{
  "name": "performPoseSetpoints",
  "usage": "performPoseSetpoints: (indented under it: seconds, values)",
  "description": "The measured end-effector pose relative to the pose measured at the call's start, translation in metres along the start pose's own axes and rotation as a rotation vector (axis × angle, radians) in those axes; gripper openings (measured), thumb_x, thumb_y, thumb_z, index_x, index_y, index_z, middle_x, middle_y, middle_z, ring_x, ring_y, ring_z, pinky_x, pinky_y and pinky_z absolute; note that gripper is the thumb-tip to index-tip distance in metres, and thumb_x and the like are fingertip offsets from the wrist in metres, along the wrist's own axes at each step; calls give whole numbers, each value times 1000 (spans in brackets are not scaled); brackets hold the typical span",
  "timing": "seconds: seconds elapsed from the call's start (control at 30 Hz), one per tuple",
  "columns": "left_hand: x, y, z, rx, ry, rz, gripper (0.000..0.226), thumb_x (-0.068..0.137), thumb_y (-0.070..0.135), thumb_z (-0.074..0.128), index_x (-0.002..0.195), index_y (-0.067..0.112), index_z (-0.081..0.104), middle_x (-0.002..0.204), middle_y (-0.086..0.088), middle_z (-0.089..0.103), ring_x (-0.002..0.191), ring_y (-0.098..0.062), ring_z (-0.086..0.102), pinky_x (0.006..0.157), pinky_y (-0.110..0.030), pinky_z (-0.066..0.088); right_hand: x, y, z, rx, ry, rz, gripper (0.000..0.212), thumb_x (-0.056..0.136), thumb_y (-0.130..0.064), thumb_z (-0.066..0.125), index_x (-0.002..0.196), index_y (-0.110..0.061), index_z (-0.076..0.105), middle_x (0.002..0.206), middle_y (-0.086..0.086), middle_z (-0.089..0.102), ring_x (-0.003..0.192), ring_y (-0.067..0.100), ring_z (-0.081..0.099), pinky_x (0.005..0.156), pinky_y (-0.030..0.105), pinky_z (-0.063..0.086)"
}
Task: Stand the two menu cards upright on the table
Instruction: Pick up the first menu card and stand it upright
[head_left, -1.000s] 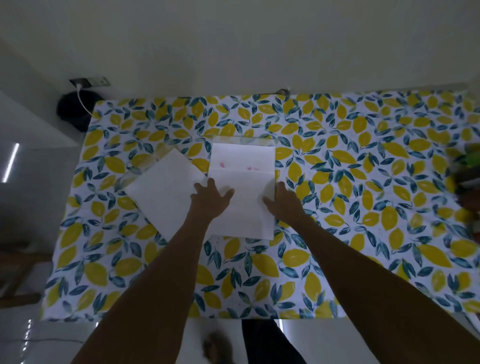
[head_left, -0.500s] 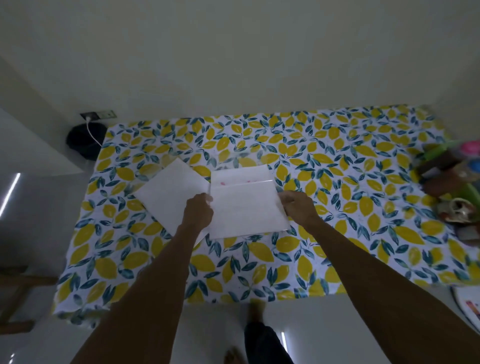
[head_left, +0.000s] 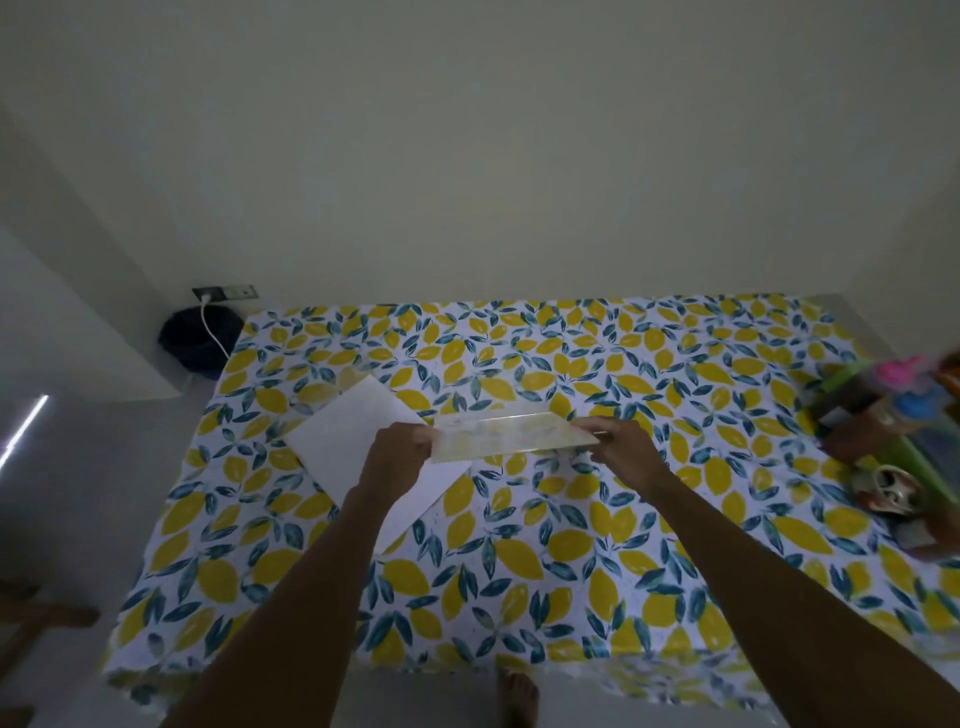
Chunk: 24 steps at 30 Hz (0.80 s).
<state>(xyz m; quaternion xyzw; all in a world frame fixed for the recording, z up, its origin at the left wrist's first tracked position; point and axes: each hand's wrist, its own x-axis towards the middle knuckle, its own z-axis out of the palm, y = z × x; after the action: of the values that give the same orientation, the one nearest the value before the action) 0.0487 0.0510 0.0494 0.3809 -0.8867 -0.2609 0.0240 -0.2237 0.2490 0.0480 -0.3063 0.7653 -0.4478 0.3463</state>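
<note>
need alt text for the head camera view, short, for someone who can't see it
Seen from above, a person's left hand and right hand each pinch one end of a menu card, holding it over a table covered in a lemon-print cloth. A second menu card lies flat beneath the left hand. Blurred clutter sits at the table's right edge.

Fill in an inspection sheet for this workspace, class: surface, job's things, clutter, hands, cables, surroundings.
Surface: table under a lemon-print cloth.
Job's things: one menu card held off the cloth, tilted; second card lying flat, partly under the left arm.
Clutter: blurred tray of colourful items at the right edge.
Hands: left hand and right hand pinch the held card's ends.
Cables: white cable from a wall socket.
Surroundings: plain wall, dark round object.
</note>
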Motion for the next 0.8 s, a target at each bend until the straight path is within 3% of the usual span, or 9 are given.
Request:
performPoseSetpoints:
  seconds: [0.07,0.13,0.17,0.3,0.33,0.4,0.5,0.63,0.8]
  values:
    - [19,-4,-10,23,82,9,23,83,12,59,96,12,78,90,-11,77,81,-31,73,65,-29,50,17,-12,-3,-41,-13,-110,17,84,-9,73,101,-10,76,93,-3,75,80,6,71,65,22,53]
    - [37,-3,-21,-32,144,-12,24,87,27,62,101,15,77,100,-8,77,91,-25,72,71,-24,45,39,-17,-6,-96,5,-186,20,81,-43,73,94,-28,76,85,-1,74,73,7,68,70,33,52]
    - [46,-1,-25,-55,151,-5,30,87,34,59,102,15,77,102,-7,76,93,-25,71,73,-25,47,50,-21,-7,-130,7,-208,20,82,-46,70,93,-29,75,83,0,73,70,6,66,68,35,50]
    - [83,-2,-40,-41,195,-51,21,91,23,62,98,7,73,94,-5,72,84,-22,67,77,-35,53,89,-48,-9,-211,32,-198,18,93,-39,63,76,-43,57,70,-19,64,66,-2,57,66,27,46]
    - [91,-3,-44,-53,185,-39,10,88,11,67,96,7,72,93,-5,71,81,-22,68,71,-36,55,97,-56,-8,-249,28,-199,24,95,-39,59,73,-43,51,67,-19,61,64,-4,55,64,26,45]
    - [111,-8,-44,-92,137,23,21,75,-5,76,88,11,72,84,-6,70,69,-24,70,54,-29,55,112,-69,-6,-274,15,-186,21,96,-43,55,76,-41,48,72,-14,62,67,7,62,66,34,52]
    - [135,-1,-50,-177,265,-94,8,94,20,63,96,28,61,79,19,57,72,-1,54,60,-8,42,142,-72,-4,-251,18,-196,14,96,-48,52,93,-34,54,97,-1,73,88,18,71,77,47,60]
    - [159,-1,-45,-280,340,-187,23,96,27,59,86,8,65,80,-2,70,75,-19,62,62,-26,37,169,-71,6,-265,116,-224,22,97,-42,53,94,-21,57,98,7,72,89,21,70,75,50,59]
    - [184,-4,-42,-279,375,-218,23,96,28,56,92,8,66,88,-10,75,76,-22,69,69,-33,52,195,-79,18,-278,171,-196,17,95,-31,56,93,-15,59,103,8,73,90,24,68,78,48,58]
